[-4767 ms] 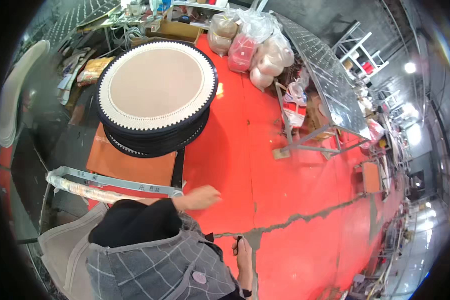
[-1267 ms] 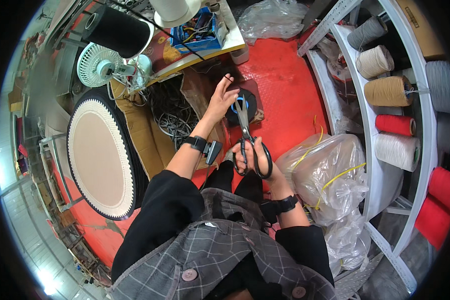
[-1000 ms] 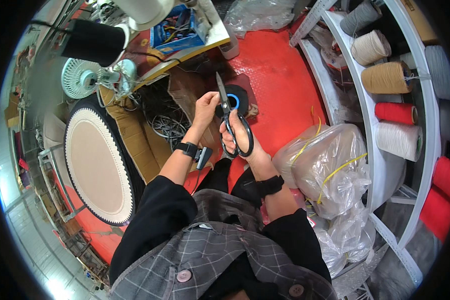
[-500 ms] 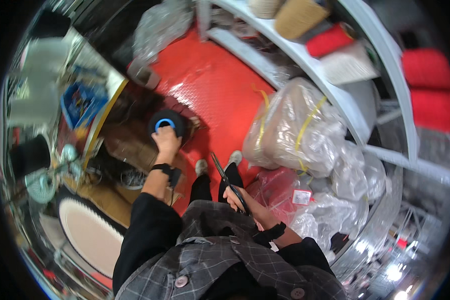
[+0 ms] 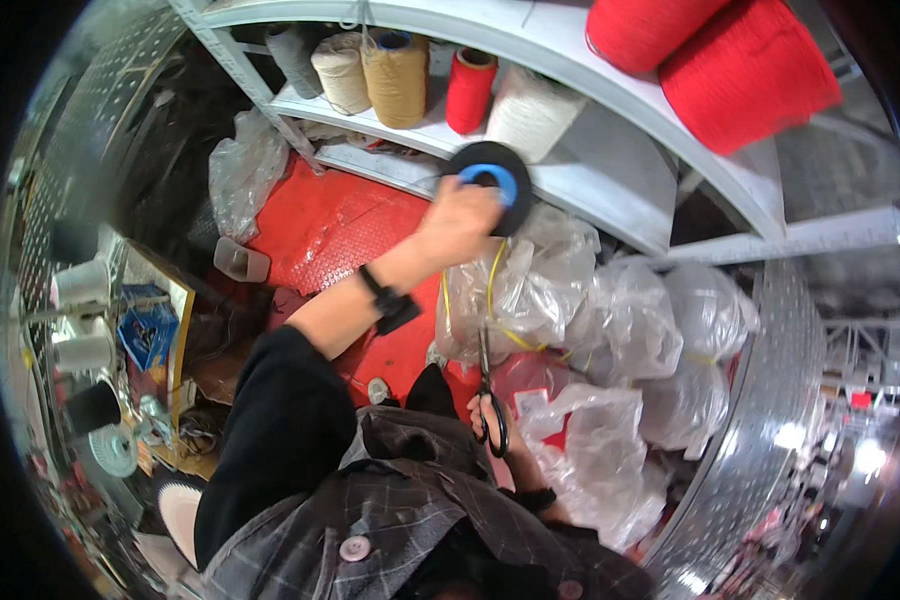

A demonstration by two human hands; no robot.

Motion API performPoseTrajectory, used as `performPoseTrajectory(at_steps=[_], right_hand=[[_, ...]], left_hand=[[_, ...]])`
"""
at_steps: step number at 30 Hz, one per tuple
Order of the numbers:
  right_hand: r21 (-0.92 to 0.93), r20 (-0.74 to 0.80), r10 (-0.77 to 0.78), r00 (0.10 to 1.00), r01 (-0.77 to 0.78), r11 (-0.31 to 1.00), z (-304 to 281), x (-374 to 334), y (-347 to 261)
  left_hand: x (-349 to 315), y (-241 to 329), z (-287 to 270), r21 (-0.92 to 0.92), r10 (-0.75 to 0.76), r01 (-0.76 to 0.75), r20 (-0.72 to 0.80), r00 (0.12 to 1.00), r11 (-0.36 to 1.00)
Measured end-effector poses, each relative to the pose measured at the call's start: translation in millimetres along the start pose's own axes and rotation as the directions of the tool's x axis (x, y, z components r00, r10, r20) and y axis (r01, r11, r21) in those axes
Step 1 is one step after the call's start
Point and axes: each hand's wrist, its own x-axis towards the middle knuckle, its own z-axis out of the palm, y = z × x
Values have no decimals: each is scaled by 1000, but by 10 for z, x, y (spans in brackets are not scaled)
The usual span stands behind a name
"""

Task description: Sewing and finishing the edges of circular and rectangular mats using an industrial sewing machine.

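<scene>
Near the yarn shelf, the left hand is gripping a black spool at its blue core, in front of the shelf's edge. Closer to the body, the right hand is holding scissors by the handles, blades pointing away. Clear plastic bags are lying between the scissors and the shelf; a red cone is standing beyond the spool.

White lamps flare at the lower right, highlights glint off the plastic bags and red floor, the left hand looks slightly blurred, and fisheye distortion bows the shelf.
</scene>
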Motion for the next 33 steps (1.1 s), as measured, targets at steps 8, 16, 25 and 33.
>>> performPoseTrajectory(at_steps=[8, 16, 25, 33], right_hand=[[451, -227, 20, 974, 86, 888, -757, -330, 221], [464, -277, 31, 960, 105, 880, -816, -395, 124], [200, -382, -110, 917, 199, 959, -693, -230, -320], [-100, -337, -81, 938, 50, 994, -392, 58, -434]], left_hand=[[1907, 846, 1538, 101, 275, -295, 179, 945, 950], [2196, 622, 1747, -13, 122, -122, 17, 992, 992], [1179, -1794, 629, 116, -510, 552, -266, 818, 826], [1003, -2761, 226, 478, -597, 530, -15, 802, 700]])
